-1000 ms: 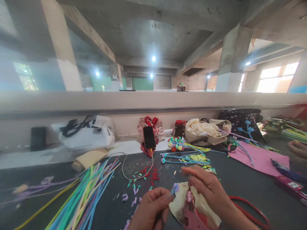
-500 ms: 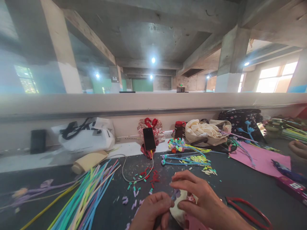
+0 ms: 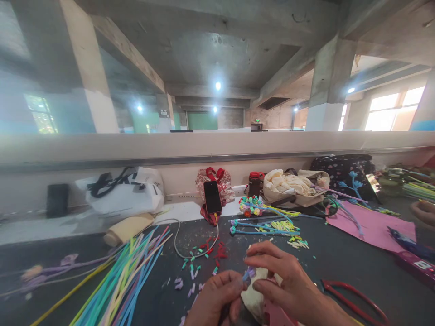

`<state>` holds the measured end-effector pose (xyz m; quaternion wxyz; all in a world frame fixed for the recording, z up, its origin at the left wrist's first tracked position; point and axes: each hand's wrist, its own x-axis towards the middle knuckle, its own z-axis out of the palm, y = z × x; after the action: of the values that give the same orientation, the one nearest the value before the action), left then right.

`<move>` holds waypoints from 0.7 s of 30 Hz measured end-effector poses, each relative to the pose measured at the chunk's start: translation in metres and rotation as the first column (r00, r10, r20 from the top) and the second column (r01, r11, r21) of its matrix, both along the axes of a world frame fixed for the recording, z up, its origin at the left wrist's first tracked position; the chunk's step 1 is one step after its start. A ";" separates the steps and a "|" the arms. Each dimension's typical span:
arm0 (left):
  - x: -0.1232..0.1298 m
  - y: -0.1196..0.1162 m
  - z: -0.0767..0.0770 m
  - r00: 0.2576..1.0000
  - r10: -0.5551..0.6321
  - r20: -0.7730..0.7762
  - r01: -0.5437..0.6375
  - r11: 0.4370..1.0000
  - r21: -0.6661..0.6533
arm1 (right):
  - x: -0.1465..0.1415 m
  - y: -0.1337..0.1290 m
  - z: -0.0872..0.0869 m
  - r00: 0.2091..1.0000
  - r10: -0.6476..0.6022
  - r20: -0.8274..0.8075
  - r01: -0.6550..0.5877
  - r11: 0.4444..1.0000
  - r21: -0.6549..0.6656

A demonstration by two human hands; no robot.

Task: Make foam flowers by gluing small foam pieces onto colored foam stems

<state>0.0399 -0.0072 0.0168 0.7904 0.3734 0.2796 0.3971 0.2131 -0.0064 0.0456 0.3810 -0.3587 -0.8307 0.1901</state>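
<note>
My left hand [image 3: 217, 296] is closed at the bottom centre, pinching a small blue and purple piece [image 3: 249, 273] between thumb and fingertips. Just right of it, my right hand [image 3: 282, 276] has its fingers curved and apart, around the near side of that piece and over a whitish bundle [image 3: 253, 296]. Something pink [image 3: 277, 314] lies under the right palm. Whether the right fingertips touch the piece is hard to make out. Small cut purple pieces [image 3: 190, 290] lie left of the hands, with red pieces [image 3: 220, 250] beyond them.
Coloured pipe-cleaner-like stems [image 3: 122, 276] fan out at left. A phone [image 3: 212, 197] on a cable leans on a patterned bag. Red-handled scissors [image 3: 353, 296] lie at right, below a pink sheet [image 3: 370, 224]. Another person's hand [image 3: 423, 212] shows at the right edge.
The blue and purple piece shows more clearly between my hands. My right hand has shifted very slightly; the whole view has drifted a little to the right.
</note>
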 end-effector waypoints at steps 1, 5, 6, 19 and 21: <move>0.000 0.000 0.001 1.000 0.011 -0.003 -0.011 1.000 -0.001 | 0.000 0.000 0.000 1.000 0.001 0.000 -0.001 1.000 -0.001; 0.001 -0.003 0.003 0.999 0.046 -0.015 -0.046 0.999 0.002 | -0.002 0.000 0.001 1.000 -0.001 -0.012 0.001 1.000 -0.012; 0.001 -0.003 0.003 0.998 0.053 -0.014 -0.053 0.999 -0.001 | -0.002 0.000 0.002 1.000 -0.001 -0.017 0.000 1.000 -0.021; -0.002 0.008 -0.012 0.996 0.074 0.052 -0.076 0.997 0.032 | -0.017 0.005 -0.005 0.903 -0.004 -0.430 -0.202 0.879 -0.431; -0.002 0.009 -0.012 0.996 0.072 0.044 -0.074 0.996 0.044 | -0.020 0.006 -0.004 0.871 0.032 -0.490 -0.270 0.865 -0.423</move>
<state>0.0379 0.0019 0.0043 0.7725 0.3722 0.2671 0.4397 0.1932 -0.0008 0.0417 0.4522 -0.3166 -0.6673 0.4999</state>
